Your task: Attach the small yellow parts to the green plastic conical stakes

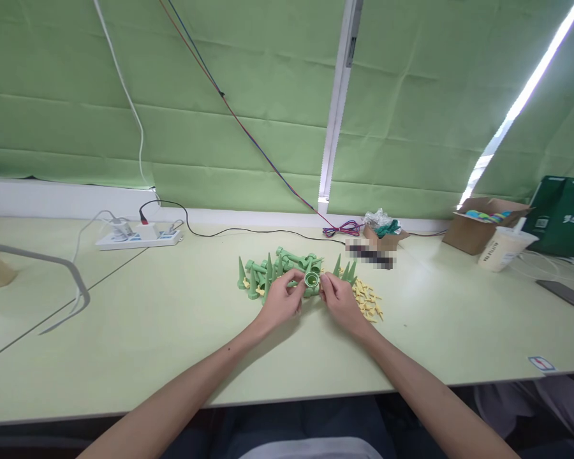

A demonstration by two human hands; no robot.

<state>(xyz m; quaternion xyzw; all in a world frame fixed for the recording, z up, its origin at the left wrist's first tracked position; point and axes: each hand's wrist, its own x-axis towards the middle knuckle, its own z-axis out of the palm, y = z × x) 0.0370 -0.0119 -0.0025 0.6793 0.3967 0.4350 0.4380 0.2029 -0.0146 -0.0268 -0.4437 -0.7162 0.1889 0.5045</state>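
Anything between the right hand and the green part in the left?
Nothing visible. Right hand is right beside the open end of the green part, left hand gripping it. Yellow pieces lie off to the right, other green pieces around and beyond.

The pale bench [138,357] bears green spikes [269,274], yellow pieces [367,296] at their four o'clock, a power strip [171,240] at ten.

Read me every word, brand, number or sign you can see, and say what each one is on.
"A LITTLE TEA": on the drink cup.
White characters on the dark green bag: too small to read surely; a square code beside them is unreadable too.
Sticker at the table's front edge: red and blue mark, no legible words.
Green pieces and yellow pieces: no readable text.
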